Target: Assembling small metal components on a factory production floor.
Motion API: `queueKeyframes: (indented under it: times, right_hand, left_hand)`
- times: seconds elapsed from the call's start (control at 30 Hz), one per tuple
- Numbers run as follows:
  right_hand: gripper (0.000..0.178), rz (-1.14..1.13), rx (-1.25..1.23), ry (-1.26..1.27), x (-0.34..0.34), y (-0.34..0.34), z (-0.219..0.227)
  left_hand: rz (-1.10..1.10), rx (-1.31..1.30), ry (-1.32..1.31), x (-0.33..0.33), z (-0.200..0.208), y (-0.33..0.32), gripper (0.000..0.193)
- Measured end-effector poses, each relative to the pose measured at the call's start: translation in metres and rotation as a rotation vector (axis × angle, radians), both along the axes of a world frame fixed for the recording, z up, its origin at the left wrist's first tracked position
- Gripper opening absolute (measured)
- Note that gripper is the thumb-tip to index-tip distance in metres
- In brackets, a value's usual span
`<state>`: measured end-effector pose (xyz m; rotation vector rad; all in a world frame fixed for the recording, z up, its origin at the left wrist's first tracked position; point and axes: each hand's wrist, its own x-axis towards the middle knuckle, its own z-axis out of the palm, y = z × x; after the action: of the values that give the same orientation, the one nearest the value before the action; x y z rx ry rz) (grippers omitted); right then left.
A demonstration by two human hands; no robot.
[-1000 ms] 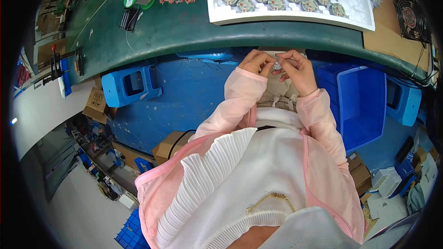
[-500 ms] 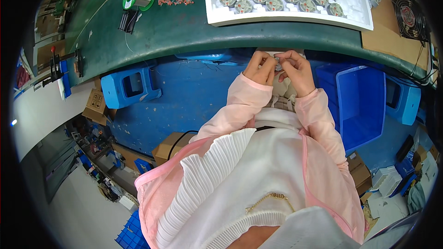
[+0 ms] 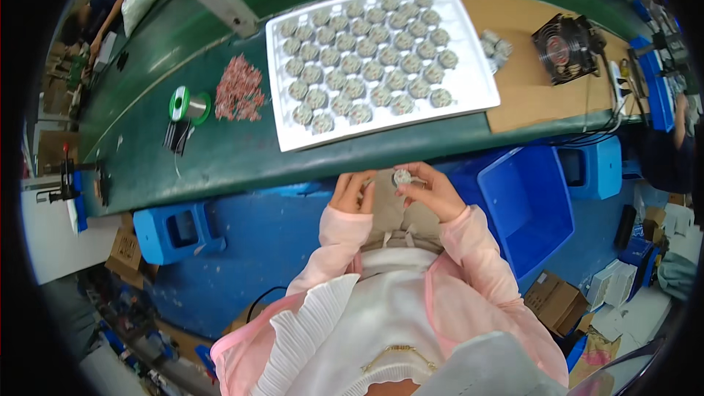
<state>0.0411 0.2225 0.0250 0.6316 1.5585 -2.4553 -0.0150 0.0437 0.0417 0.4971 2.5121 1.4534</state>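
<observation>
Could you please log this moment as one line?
right hand: holds round part | left hand: empty, at lap | tray: on bench

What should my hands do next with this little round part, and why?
Probably bring the left hand across to steady the small round part. The right hand pinches it alone over the lap, below the table edge, with the left hand just beside it.
</observation>
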Motion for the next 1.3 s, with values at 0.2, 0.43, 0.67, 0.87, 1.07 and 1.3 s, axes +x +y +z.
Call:
queueKeyframes:
  times: [0.2, 0.43, 0.67, 0.87, 1.07, 1.3]
  right_hand:
    - [0.036, 0.160, 0.055, 0.183, -0.005, 0.041, 0.079]
    - [0.033, -0.127, 0.998, 0.364, -0.048, 0.097, 0.099]
    - [0.031, -0.035, 1.496, 0.366, -0.073, 0.130, 0.077]
    - [0.027, 0.098, 1.727, 0.372, -0.080, 0.124, 0.083]
    - [0.030, -0.010, 1.510, 0.371, -0.076, 0.133, 0.078]
    - [0.036, -0.415, 1.304, 0.309, -0.081, 0.202, 0.063]
  left_hand:
    - [-0.059, -0.017, -0.026, -0.006, -0.004, -0.003, 0.017]
    - [-0.086, -0.021, -0.060, -0.003, -0.003, -0.006, 0.015]
    - [-0.105, -0.015, -0.076, 0.000, -0.004, -0.005, 0.015]
    - [-0.119, -0.022, -0.086, 0.000, -0.006, -0.006, 0.016]
    - [-0.118, -0.049, -0.087, -0.001, -0.003, -0.006, 0.016]
    - [-0.121, -0.066, -0.155, -0.001, -0.010, -0.009, 0.016]
